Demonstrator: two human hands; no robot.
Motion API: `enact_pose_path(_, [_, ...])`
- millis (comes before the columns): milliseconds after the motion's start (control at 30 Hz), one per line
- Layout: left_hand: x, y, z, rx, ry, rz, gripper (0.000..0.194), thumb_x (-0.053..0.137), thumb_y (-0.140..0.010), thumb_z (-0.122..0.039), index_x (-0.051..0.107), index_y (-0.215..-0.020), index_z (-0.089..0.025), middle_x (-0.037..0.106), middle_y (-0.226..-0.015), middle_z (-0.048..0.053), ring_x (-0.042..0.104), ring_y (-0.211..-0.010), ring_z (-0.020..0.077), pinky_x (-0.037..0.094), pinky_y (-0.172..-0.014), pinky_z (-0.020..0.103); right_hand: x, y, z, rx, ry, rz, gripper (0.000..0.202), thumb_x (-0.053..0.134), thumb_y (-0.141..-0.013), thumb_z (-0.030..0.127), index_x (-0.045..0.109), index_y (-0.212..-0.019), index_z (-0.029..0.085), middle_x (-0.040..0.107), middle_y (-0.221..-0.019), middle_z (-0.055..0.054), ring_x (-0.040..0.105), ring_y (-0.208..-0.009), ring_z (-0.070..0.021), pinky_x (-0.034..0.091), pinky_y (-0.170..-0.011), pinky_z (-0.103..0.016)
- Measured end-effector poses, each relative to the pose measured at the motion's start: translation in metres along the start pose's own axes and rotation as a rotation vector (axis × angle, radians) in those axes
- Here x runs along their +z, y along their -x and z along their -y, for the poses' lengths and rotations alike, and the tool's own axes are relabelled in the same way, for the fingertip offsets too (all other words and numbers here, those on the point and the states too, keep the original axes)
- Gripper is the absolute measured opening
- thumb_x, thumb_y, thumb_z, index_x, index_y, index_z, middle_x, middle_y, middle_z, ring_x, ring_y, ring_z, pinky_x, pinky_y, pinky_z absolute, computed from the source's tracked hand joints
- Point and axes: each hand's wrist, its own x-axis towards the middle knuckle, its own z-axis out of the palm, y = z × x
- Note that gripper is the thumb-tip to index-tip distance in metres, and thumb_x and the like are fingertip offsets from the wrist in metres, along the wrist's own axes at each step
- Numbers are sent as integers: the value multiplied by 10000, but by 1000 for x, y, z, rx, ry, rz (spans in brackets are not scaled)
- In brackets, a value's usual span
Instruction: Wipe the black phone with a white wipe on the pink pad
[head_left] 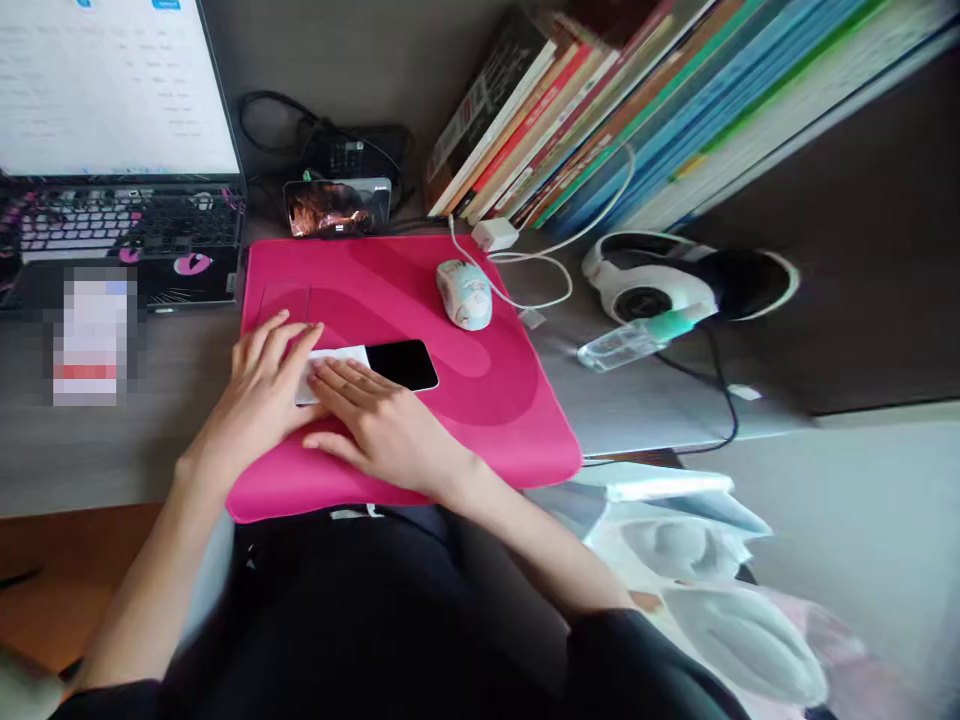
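Note:
A phone (pixel 405 365) with a dark screen lies flat on the pink desk mat (pixel 390 270). A thin white sheet, perhaps a wipe or paper (pixel 343 354), covers its left part. My right hand (pixel 375 415) rests on that sheet with the fingers stretched flat and side by side, pressing it against the phone. At the phone's left end is my left hand (pixel 262 395), its fingers spread over the mat. Its thumb side is beside the sheet's edge; whether it touches the phone is hidden. A clear, thin rectangular outline (pixel 285 300) shows on the mat beyond my left fingers.
A patterned mouse (pixel 465 295) sits on the mat's right side. Behind stand a lit phone (pixel 339 207), a white charger (pixel 495 235) with its cable, and a row of books (pixel 585 110). Headphones (pixel 645 300) and a clear bottle (pixel 634 340) lie right; a laptop (pixel 120 240) stands left.

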Motion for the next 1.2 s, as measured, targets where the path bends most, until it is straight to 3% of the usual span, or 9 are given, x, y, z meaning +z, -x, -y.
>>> enact_pose_path(167, [-2,-2,-2,1,3,-8,783,755,-966,-342,399,-1649,-203,524,-1594,233,360,-1593,435,324,-1259,660,-7,9,3,10,-32,12,568,513,-1118,520,636,-1488,108,631,-1571,-188,542,-1527,-287,428,-1307,-501])
enact_pose_path(333, [-4,-2,-1,68,12,2,833,789,-944,-342,390,-1663,-208,517,-1618,213,336,-1607,430,303,-1280,654,-3,19,1,-17,29,-18,415,483,-1125,173,622,-1509,100,654,-1549,-155,588,-1487,-254,490,-1271,-439])
enact_pose_path(433, [-4,-2,1,86,6,10,827,780,-950,-335,388,-1665,-197,520,-1618,218,350,-1598,432,311,-1276,661,-2,24,0,-61,75,-10,434,450,-1108,85,619,-1507,67,668,-1531,-149,621,-1453,-249,505,-1259,-410])
enact_pose_path(700, [-4,-2,0,123,18,51,879,800,-946,-355,349,-1688,-217,550,-1578,207,395,-1578,405,341,-1273,623,-9,28,-8,-108,43,-6,423,432,-1120,94,672,-1467,121,700,-1494,-114,647,-1421,-212,511,-1245,-374])
enact_pose_path(867, [-7,-5,-3,121,38,91,865,800,-950,-461,387,-1667,-208,559,-1579,197,415,-1566,394,340,-1278,608,-21,31,-16,-123,-13,10,402,468,-1117,111,681,-1457,123,720,-1471,-127,664,-1406,-232,553,-1204,-391])
enact_pose_path(967, [-8,-6,-4,106,54,97,871,786,-944,-537,402,-1660,-221,559,-1591,187,429,-1557,390,343,-1277,603,-30,36,-22,-98,-16,40,398,474,-1121,122,671,-1466,146,703,-1499,-111,664,-1406,-243,576,-1176,-408])
enact_pose_path(1200, [-7,-5,-5,74,47,90,724,698,-1019,-494,437,-1633,-215,555,-1603,180,437,-1559,367,333,-1281,594,-58,50,-32,96,-40,93,402,538,-1091,98,701,-1438,222,735,-1456,-59,745,-1290,-251,633,-1098,-412])
